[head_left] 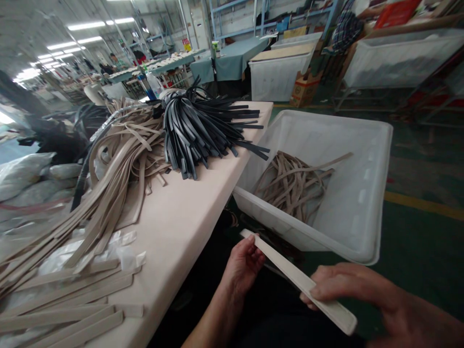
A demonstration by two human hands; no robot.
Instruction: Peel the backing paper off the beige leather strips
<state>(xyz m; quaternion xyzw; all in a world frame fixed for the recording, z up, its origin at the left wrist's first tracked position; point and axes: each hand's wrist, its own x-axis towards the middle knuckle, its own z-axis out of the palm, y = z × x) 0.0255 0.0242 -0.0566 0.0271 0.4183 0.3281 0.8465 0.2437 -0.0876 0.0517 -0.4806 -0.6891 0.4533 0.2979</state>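
A flat beige strap [286, 266] stretches slantwise between my two hands, beyond the table's front edge. My left hand [243, 261] pinches it close to its far end, thumb on top. Farther along, my right hand [348, 285] grips the strap between thumb and fingers, and its rounded near end sticks out past the fingers. Several similar beige straps [90, 290] lie on the table at the lower left, some over clear plastic wrapping [123, 249]. The right hand is slightly blurred.
A bundle of black straps [195, 130] and a heap of long beige straps [123, 159] lie on the pale table [181, 212]. Right of it stands a white plastic bin [362, 193] holding loose beige strips [293, 183]. Behind are more bins [271, 77] and a cardboard box [304, 89].
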